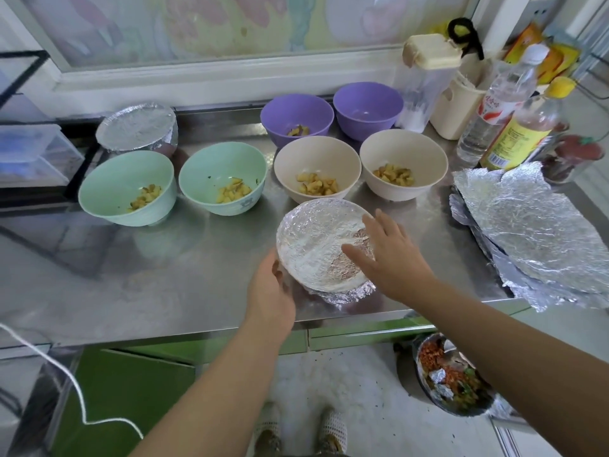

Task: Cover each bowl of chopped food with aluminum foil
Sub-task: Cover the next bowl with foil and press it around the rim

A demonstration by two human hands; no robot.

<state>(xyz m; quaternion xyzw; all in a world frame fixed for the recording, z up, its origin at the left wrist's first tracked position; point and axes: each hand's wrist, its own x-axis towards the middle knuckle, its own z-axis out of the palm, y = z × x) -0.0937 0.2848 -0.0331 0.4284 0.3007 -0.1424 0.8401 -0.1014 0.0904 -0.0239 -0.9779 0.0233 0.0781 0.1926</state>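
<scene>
My left hand (270, 285) is at the near left side of the foil-covered bowl (316, 239). It is curled around the wall, with the thumb against the rim, so this hand grips the bowl. My right hand (390, 258) lies over the right part of the foil top with the fingers (354, 253) straight and spread apart, holding nothing; I cannot tell how hard it presses. This bowl stands on the steel counter (164, 275) near its near edge, and it looks tilted a little toward me. Just behind it is a row of uncovered bowls with yellow chopped pieces: the left green bowl (127, 188), the right green bowl (222, 178), the left beige bowl (318, 169) and the right beige bowl (403, 164). Farther back stand the left purple bowl (296, 115), with a few pieces, and the right purple bowl (367, 108). At the far left is a second covered bowl (136, 128). On the right, the foil sheets (534, 225) lie in a crumpled pile, with bottles (497, 103) behind them.
</scene>
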